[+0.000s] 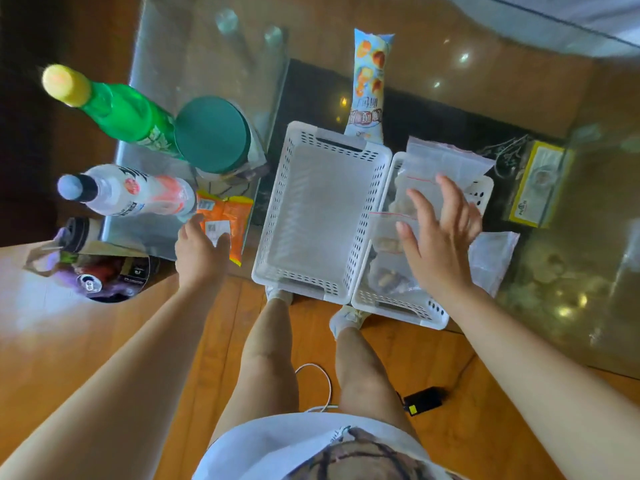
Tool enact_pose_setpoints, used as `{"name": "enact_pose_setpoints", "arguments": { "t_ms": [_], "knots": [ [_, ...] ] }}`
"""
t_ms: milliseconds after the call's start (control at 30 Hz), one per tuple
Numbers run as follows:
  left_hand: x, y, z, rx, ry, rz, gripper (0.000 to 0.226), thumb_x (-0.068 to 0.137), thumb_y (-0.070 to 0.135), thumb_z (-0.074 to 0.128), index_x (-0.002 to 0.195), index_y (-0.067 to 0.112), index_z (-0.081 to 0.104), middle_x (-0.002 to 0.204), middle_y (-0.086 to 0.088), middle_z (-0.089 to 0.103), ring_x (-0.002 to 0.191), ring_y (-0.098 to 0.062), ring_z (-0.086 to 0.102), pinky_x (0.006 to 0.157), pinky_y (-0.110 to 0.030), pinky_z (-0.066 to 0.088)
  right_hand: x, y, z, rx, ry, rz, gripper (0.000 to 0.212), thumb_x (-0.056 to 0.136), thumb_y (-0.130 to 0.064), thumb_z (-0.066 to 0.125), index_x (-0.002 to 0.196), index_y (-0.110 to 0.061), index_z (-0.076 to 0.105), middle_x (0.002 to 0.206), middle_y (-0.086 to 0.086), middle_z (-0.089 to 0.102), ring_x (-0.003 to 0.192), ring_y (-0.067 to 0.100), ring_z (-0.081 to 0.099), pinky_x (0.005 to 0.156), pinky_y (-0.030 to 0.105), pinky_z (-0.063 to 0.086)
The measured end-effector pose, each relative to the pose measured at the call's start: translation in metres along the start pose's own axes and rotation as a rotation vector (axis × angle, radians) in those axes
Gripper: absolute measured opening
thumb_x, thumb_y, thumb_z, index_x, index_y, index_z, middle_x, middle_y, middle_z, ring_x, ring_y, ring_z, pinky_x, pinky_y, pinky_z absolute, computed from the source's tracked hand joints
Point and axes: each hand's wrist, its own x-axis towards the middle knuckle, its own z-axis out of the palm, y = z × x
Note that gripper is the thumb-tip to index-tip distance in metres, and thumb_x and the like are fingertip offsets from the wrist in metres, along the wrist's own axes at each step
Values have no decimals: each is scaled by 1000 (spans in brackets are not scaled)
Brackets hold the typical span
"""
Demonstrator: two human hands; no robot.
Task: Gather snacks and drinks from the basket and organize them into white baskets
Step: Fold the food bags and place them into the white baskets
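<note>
Two white perforated baskets stand side by side on the glass table. The left basket (273, 216) holds nothing. The right basket (398, 306) holds clear zip bags of snacks (446, 161). My right hand (440, 233) hovers over those bags with fingers spread, holding nothing. My left hand (201, 251) grips the near end of an orange snack packet (239, 216) lying left of the empty basket.
At the left stand a green bottle (117, 109), a green-lidded tub (213, 133), a white bottle (131, 192) and a dark-capped bottle (78, 233). A tall snack bag (369, 84) lies behind the baskets, a yellow packet (538, 185) to the right, a loose clear bag (491, 254) beside it.
</note>
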Motion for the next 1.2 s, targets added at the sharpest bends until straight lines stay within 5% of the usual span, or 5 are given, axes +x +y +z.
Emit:
{"name": "enact_pose_setpoints", "arguments": {
  "t_ms": [233, 467, 733, 967, 1200],
  "knots": [
    [44, -6, -6, -13, -119, -166, 63, 88, 22, 60, 141, 5, 32, 142, -19, 41, 131, -36, 38, 105, -47, 35, 114, -68, 24, 334, 50, 139, 39, 85, -16, 56, 123, -11, 54, 142, 16, 31, 127, 30, 36, 103, 30, 30],
    [66, -17, 7, -25, -153, -172, 55, 84, 15, 64, 133, 9, 40, 131, -17, 53, 119, -36, 51, 99, -54, 42, 200, -66, 54, 289, -255, 400, 41, 86, -42, 51, 126, -39, 49, 147, 5, 19, 131, 28, 30, 107, 38, 30],
    [65, -26, 15, -20, -122, -210, 64, 80, 23, 70, 134, 17, 37, 130, -12, 57, 118, -34, 54, 99, -55, 43, 218, -46, 60, 387, -435, 523, 47, 88, -41, 50, 134, -42, 41, 148, 10, 17, 129, 32, 35, 108, 34, 30],
    [62, -21, 9, 6, -71, -129, 52, 82, 16, 68, 127, 9, 43, 127, -15, 52, 112, -36, 56, 93, -53, 47, 212, -55, 53, 425, -138, 447, 39, 83, -22, 57, 120, -33, 57, 126, 8, 40, 101, 23, 52, 80, 21, 39],
    [24, -21, -23, 275, -17, 221, 48, 84, 21, 64, 125, 7, 42, 120, -13, 54, 114, -35, 51, 94, -49, 36, 155, -88, 15, 737, 47, 405, 42, 79, -14, 60, 117, -29, 61, 109, 0, 42, 93, 6, 49, 78, 7, 43]
  ]
}}
